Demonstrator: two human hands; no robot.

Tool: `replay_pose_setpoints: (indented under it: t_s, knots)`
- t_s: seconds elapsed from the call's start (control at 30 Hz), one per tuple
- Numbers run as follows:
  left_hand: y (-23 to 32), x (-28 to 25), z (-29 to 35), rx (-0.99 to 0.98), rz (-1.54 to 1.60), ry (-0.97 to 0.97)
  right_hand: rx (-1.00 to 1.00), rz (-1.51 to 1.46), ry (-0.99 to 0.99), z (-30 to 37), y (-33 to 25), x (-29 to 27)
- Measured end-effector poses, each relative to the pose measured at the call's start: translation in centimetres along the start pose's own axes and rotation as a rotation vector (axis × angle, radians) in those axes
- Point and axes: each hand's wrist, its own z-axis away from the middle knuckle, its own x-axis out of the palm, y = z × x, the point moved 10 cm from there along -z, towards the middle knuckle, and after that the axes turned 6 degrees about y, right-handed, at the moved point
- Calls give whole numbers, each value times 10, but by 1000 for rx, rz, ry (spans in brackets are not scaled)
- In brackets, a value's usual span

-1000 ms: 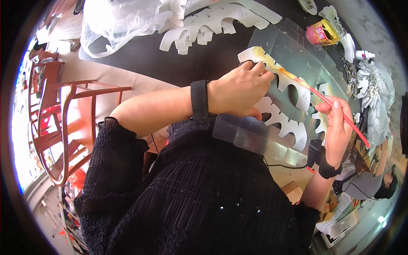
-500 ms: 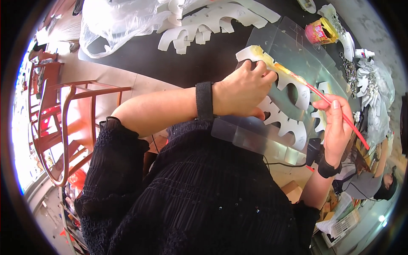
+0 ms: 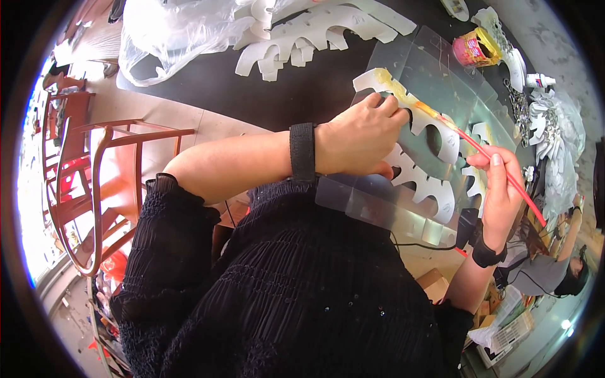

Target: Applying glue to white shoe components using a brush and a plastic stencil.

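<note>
My left hand is closed over a white strip with scalloped cutouts, its fingers curled; the fingertips are partly hidden. Yellowish glue-like stuff coats the strip's upper edge. In my right hand is a thin red-handled brush, held slanting between thumb and fingers. Its yellow-smeared end lies along the strip's edge, right of my left hand. A second white scalloped strip lies nearer to me on a clear plastic sheet, close under my left hand.
More white cutout strips and a white plastic bag lie on the far side of the dark table. A pink-and-yellow tub stands far right. Wooden chairs are at left; another person is at the right edge.
The brush has slid slightly right and toward me along the strip's edge. My left hand and the strip have shifted a little to the right.
</note>
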Motion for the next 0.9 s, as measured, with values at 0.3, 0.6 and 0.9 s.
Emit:
replay_pose_setpoints:
  t_s: [0.3,0.6,0.9]
  knots:
    - [27,9,-3,156,50,90,19,-21,-11,3,2,1]
    - [27,23,-6,140,-76,-62,47,-64,41,-2,4,-5]
    - [28,22,-5,154,-55,-82,8,-48,12,-1,-6,-7]
